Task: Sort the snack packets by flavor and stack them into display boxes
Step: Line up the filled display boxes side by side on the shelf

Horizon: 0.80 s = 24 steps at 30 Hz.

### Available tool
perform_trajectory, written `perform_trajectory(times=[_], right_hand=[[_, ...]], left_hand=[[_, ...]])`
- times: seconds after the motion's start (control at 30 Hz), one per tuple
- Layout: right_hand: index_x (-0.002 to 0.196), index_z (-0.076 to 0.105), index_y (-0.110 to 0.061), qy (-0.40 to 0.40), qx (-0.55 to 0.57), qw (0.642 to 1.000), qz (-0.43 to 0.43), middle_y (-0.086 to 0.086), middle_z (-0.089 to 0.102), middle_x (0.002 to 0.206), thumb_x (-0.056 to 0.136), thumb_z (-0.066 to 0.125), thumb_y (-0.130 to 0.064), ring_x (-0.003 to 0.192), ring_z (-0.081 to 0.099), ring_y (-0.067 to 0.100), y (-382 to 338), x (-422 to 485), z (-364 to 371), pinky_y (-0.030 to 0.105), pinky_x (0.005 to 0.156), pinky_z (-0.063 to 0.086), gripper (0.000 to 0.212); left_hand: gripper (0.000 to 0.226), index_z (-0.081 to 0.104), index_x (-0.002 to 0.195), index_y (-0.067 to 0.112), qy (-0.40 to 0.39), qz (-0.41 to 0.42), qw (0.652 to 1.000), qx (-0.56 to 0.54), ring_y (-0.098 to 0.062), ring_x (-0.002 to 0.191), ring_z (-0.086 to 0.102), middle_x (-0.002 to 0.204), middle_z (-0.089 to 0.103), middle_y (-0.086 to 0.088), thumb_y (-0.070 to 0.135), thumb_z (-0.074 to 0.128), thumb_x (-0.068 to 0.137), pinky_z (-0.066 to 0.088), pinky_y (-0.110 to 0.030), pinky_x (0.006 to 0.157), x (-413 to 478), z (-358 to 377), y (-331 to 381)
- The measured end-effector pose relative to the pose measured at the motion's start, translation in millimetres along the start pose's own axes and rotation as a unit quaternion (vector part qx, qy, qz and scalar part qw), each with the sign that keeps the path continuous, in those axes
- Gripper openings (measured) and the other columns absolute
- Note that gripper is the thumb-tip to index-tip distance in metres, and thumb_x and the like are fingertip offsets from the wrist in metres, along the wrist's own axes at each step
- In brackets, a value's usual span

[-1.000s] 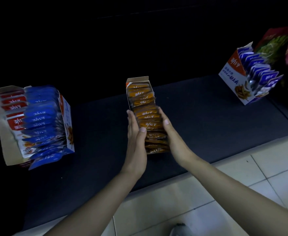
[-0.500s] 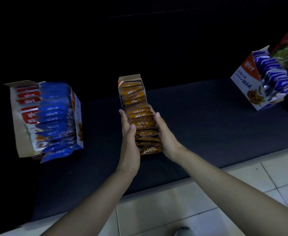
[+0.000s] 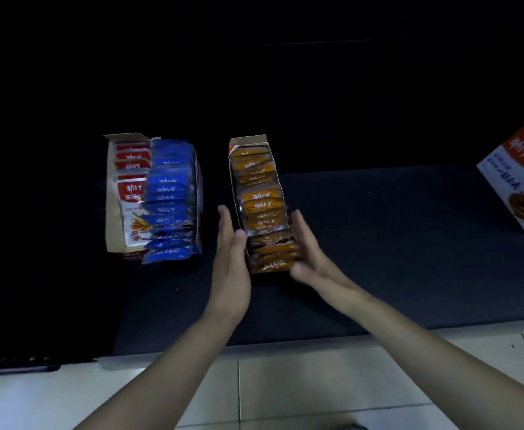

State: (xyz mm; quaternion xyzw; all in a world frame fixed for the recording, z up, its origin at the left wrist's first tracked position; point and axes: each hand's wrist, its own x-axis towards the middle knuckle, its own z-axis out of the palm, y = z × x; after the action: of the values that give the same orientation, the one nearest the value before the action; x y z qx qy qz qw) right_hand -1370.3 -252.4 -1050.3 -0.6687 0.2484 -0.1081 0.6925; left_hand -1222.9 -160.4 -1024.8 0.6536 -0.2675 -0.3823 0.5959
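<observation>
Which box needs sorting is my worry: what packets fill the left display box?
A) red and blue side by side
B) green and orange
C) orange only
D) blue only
A: the left display box holds red packets beside blue packets.

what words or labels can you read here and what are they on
None reads clearly.
Orange packets: white logo, upside down, blurred.
Blue packets: same, blurred.
Red packets: same, blurred.
Right box: logo and a line of characters, blurred.
</observation>
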Motion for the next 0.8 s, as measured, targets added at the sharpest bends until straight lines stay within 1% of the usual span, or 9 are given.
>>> perform_trajectory(times=[0.07, 0.13, 0.23, 0.33, 0.43, 0.5, 0.6, 0.7, 0.8], right_hand=[[0.149, -0.019, -0.042, -0.030, -0.047, 0.998, 0.012, -0.045, 0.009, 0.148, 0.072, 0.079, -0.049, 0.143, 0.013, -0.010, 4.8, -5.1, -2.6, 0.025, 0.119, 0.018, 0.125], [0.148, -0.022, -0.043, -0.029, -0.082, 0.996, 0.021, -0.038, 0.012, 0.151, 0.074, 0.083, -0.032, 0.142, 0.018, -0.008, 5.2, 2.0, -2.5, 0.030, 0.121, 0.020, 0.129], [0.155, -0.008, -0.028, -0.002, -0.096, 0.995, 0.000, -0.012, 0.021, 0.159, 0.082, 0.078, -0.018, 0.143, 0.026, 0.002, 0.7, 18.2, 2.9, 0.039, 0.120, 0.026, 0.113], [0.155, -0.008, -0.029, 0.006, -0.107, 0.994, -0.009, -0.007, 0.030, 0.156, 0.085, 0.072, -0.009, 0.140, 0.034, 0.005, -1.3, 28.6, 11.8, 0.036, 0.117, 0.031, 0.107], [0.154, -0.010, -0.030, 0.006, -0.115, 0.993, -0.017, -0.003, 0.029, 0.157, 0.086, 0.070, -0.007, 0.140, 0.035, 0.006, -0.4, 38.8, 19.5, 0.035, 0.116, 0.033, 0.107], [0.155, -0.007, -0.029, 0.009, -0.105, 0.994, -0.015, -0.003, 0.032, 0.155, 0.087, 0.070, -0.009, 0.139, 0.036, 0.005, -2.9, 46.2, 23.7, 0.033, 0.116, 0.032, 0.104], [0.155, -0.003, -0.027, 0.007, -0.098, 0.995, -0.016, -0.004, 0.036, 0.153, 0.087, 0.070, -0.012, 0.137, 0.038, 0.003, -6.6, 57.6, 30.3, 0.030, 0.116, 0.032, 0.101], [0.155, -0.002, -0.027, -0.002, -0.091, 0.996, -0.013, -0.006, 0.040, 0.150, 0.087, 0.071, -0.013, 0.134, 0.041, 0.001, -9.5, 69.0, 36.6, 0.025, 0.114, 0.034, 0.100], [0.155, -0.002, -0.022, -0.003, -0.090, 0.996, -0.020, -0.010, 0.039, 0.146, 0.088, 0.068, -0.008, 0.131, 0.040, -0.007, -13.6, 78.4, 45.6, 0.016, 0.110, 0.034, 0.098]], left_hand=[[0.070, 0.005, 0.151, 0.039, -0.012, -0.013, 1.000, 0.020, 0.013, 0.138, 0.010, 0.153, 0.008, 0.028, 0.061, 0.034, 0.092, 0.014, -0.006, 0.104, -6.6, 0.7, -0.4], [0.074, 0.002, 0.151, 0.038, -0.037, -0.037, 0.998, 0.023, 0.012, 0.136, 0.011, 0.153, 0.006, 0.028, 0.065, 0.033, 0.091, 0.016, -0.004, 0.099, -13.0, 2.9, 0.1], [0.078, 0.002, 0.152, 0.037, -0.047, -0.071, 0.996, 0.011, 0.004, 0.141, 0.013, 0.157, 0.009, 0.020, 0.069, 0.032, 0.087, 0.013, -0.019, 0.109, -15.4, 4.1, -4.6], [0.090, 0.012, 0.152, 0.039, -0.025, -0.086, 0.996, -0.013, -0.001, 0.142, 0.021, 0.158, 0.020, 0.015, 0.080, 0.035, 0.076, 0.014, -0.031, 0.119, -16.2, -1.4, -11.1], [0.100, 0.023, 0.151, 0.036, -0.003, -0.089, 0.996, -0.030, -0.003, 0.142, 0.026, 0.155, 0.031, 0.012, 0.088, 0.040, 0.068, 0.018, -0.038, 0.120, -19.1, -7.2, -17.5], [0.089, 0.028, 0.150, 0.031, 0.019, -0.099, 0.992, -0.074, -0.002, 0.139, 0.030, 0.152, 0.036, 0.010, 0.077, 0.041, 0.076, 0.019, -0.035, 0.120, -20.7, -10.3, -17.6], [0.061, 0.038, 0.144, 0.030, 0.041, -0.088, 0.988, -0.122, -0.003, 0.135, 0.037, 0.143, 0.047, 0.010, 0.057, 0.037, 0.090, 0.023, -0.030, 0.117, -22.0, -13.3, -15.4], [0.052, 0.045, 0.138, 0.032, 0.058, -0.075, 0.985, -0.147, -0.001, 0.132, 0.041, 0.137, 0.053, 0.011, 0.051, 0.037, 0.090, 0.024, -0.028, 0.116, -20.8, -17.2, -11.5], [0.041, 0.048, 0.138, 0.025, 0.083, -0.075, 0.975, -0.191, -0.005, 0.131, 0.045, 0.136, 0.056, 0.006, 0.038, 0.033, 0.102, 0.024, -0.033, 0.118, -17.8, -20.0, -7.4]])
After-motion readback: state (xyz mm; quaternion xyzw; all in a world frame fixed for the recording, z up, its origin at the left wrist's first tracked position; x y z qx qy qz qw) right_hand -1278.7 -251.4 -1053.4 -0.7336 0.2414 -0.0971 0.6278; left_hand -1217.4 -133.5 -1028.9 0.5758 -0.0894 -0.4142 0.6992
